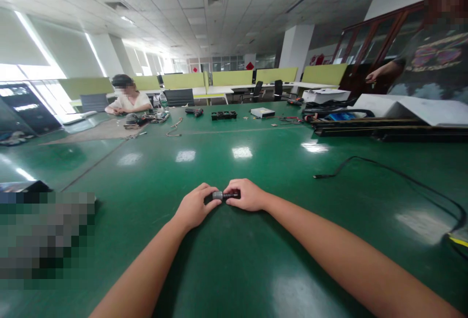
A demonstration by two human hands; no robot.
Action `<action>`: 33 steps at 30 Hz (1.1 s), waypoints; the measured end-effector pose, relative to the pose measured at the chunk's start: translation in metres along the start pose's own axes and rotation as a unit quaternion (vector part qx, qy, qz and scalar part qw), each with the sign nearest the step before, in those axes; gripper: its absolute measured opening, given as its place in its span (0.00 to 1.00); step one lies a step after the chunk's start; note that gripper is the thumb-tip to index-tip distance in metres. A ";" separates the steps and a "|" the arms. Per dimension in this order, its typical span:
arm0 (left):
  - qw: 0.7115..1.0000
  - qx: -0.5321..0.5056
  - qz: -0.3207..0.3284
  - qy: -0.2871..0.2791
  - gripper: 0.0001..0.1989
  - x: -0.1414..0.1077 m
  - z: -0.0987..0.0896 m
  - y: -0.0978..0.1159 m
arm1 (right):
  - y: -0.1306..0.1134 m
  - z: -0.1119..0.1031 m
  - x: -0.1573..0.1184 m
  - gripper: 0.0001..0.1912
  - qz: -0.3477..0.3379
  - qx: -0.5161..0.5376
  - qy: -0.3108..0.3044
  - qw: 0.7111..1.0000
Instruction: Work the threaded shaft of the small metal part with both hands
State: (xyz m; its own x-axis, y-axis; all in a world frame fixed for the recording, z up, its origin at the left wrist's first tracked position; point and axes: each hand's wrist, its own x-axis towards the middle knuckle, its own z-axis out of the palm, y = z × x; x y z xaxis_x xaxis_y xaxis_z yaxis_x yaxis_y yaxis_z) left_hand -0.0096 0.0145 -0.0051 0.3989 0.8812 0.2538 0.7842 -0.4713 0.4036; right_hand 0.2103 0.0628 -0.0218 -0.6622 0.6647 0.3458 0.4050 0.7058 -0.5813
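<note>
My left hand [193,207] is closed around one end of a short dark rod-shaped tool [218,195] with a grey collar. My right hand [249,195] pinches the thinner, ridged black end of the same tool. It lies roughly level between the two hands, just over the green tabletop [226,259]. Fingers cover parts of both ends, so its exact kind cannot be made out.
Right of my hands, a black cable [365,159] curves over the table. Farther back are a dark drill-like tool [194,112], a black slotted part [224,115] and a flat white-grey box [262,112]. One person [129,99] sits at far left; another [431,65] stands at right.
</note>
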 end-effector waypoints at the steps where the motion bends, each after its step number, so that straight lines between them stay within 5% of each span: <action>1: 1.000 0.001 -0.001 -0.001 0.11 0.000 0.000 0.000 | 0.000 0.000 0.000 0.10 0.003 0.002 0.000 1.000; 33: 0.997 -0.066 -0.029 -0.008 0.10 0.001 -0.005 0.002 | -0.009 -0.003 -0.002 0.06 0.036 -0.042 0.004 0.998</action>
State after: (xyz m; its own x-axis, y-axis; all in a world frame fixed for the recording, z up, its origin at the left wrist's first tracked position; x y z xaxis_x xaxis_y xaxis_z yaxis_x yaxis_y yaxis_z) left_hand -0.0102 0.0136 0.0007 0.3626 0.9071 0.2136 0.7373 -0.4194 0.5296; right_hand 0.2094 0.0558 -0.0147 -0.6249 0.7163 0.3104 0.5037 0.6737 -0.5407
